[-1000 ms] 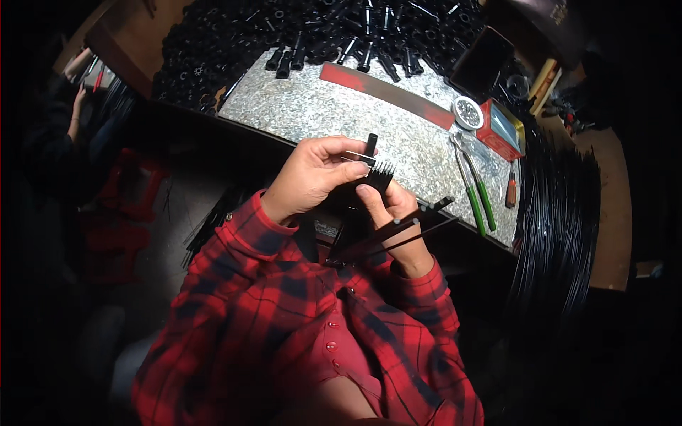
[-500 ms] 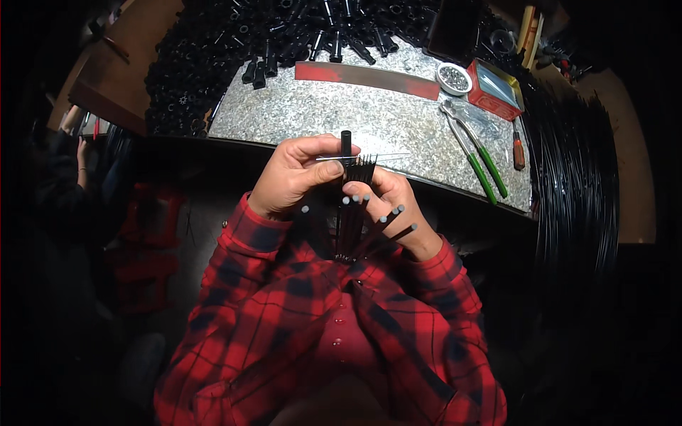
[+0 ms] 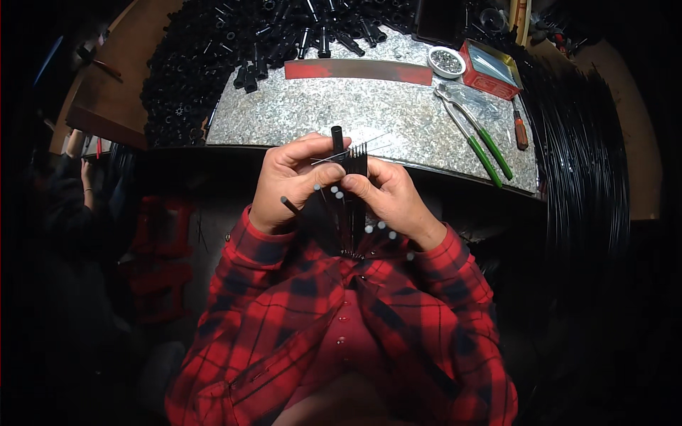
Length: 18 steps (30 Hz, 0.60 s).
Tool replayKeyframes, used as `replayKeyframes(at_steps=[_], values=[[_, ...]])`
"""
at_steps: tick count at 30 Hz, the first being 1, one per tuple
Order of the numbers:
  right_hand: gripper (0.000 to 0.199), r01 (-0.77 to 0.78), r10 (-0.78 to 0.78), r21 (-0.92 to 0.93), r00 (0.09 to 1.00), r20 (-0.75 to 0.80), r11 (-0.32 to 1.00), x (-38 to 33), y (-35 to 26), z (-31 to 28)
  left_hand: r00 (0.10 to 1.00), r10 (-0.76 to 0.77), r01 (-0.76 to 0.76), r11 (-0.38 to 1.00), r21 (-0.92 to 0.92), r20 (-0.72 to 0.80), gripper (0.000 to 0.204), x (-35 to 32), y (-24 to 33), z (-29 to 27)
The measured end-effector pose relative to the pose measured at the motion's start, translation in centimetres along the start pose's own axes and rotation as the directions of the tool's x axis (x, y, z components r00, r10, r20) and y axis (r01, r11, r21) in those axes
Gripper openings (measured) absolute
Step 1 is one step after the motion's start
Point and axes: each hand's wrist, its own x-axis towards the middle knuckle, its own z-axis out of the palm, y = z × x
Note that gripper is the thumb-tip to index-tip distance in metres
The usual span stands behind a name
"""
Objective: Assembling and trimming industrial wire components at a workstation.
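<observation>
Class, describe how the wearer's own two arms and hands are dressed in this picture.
The left sleeve and right sleeve are long, in red and dark plaid, with plaid cuffs at the wrists. The left hand and right hand are bare, without gloves.

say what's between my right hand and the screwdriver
Green-handled pliers lie between your right hand and the screwdriver, with bare table nearer the hand; the head view shows it.

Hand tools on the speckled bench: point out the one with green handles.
The long pliers, with two green handles; the screwdriver to their right has a single orange-brown handle.
</observation>
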Motion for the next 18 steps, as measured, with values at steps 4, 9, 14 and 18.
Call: replayKeyframes(at_steps=[4, 9, 14, 18], values=[[0.026, -0.05, 0.051, -0.009, 0.998, 0.029, 0.999, -0.1, 0.6, -0.3, 0.999, -0.033, 0.033, 0.994, -0.107, 0.001, 0.028, -0.1, -0.4, 0.0], [0.028, -0.065, 0.065, 0.004, 0.998, 0.02, 0.998, -0.1, 0.2, -0.3, 0.989, -0.134, 0.147, 0.859, -0.49, 0.061, 0.033, -0.1, -2.2, -0.2], [0.016, -0.179, 0.184, -0.077, 0.981, 0.057, 0.981, -0.5, 0.2, -0.4, 0.981, -0.142, 0.193, 0.679, -0.709, 0.132, 0.034, -0.4, -3.2, 0.6], [0.015, -0.161, 0.166, -0.109, 0.985, 0.038, 0.981, -0.4, 0.3, -0.4, 0.972, -0.232, 0.2, 0.766, -0.611, 0.028, 0.037, -0.6, -2.5, 1.4]])
